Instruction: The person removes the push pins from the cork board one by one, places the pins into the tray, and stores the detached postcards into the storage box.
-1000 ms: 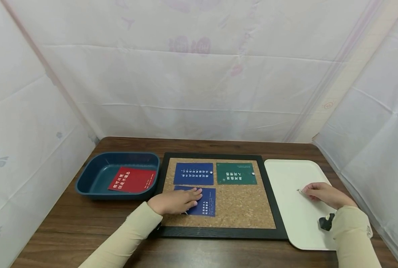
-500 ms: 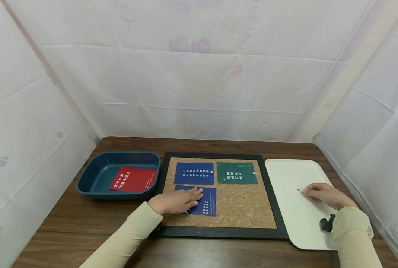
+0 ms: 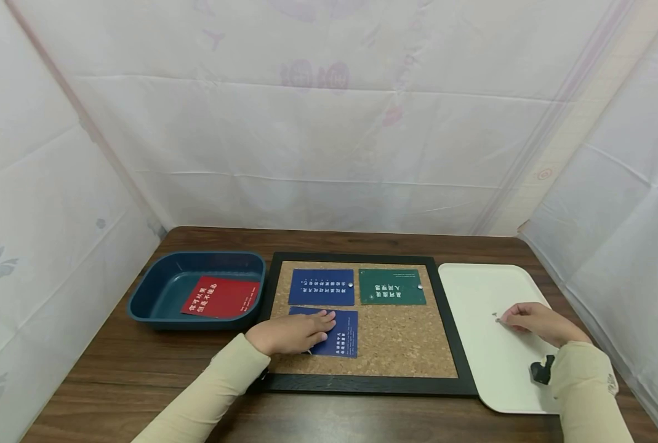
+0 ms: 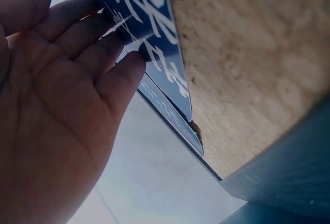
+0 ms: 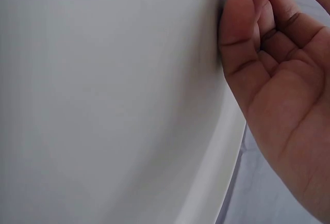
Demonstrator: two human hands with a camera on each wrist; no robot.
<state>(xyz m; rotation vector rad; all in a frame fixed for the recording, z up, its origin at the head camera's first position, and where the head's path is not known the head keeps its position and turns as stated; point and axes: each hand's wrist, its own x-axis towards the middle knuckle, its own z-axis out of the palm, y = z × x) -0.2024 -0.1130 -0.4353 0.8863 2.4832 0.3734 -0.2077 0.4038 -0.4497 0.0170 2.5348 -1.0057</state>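
Note:
My left hand [image 3: 292, 333] lies with extended fingers on a blue card [image 3: 346, 335] with white lettering, at the lower left of the cork board [image 3: 403, 338]. In the left wrist view the fingers [image 4: 121, 77] reach over that card's edge. My right hand [image 3: 535, 321] is low over the white tray [image 3: 478, 286], fingers curled and thumb and fingertips together, pinching a tiny metallic pushpin [image 3: 499, 320]. Another tiny piece [image 3: 494, 314] lies just beyond the fingertips. In the right wrist view the curled fingers [image 5: 240, 28] are close at the tray; the pinched tips are partly cut off.
Another blue card [image 3: 320, 287] and a green card [image 3: 392, 287], each with a round silvery pin head, lie on the board's upper half. A dark blue basin [image 3: 165, 286] at left holds a red card [image 3: 220, 296]. A small black object [image 3: 541, 370] lies beside the right sleeve.
The left hand stays on the blue card. The right fingertips shift very slightly, and the small metallic pieces by them now show apart.

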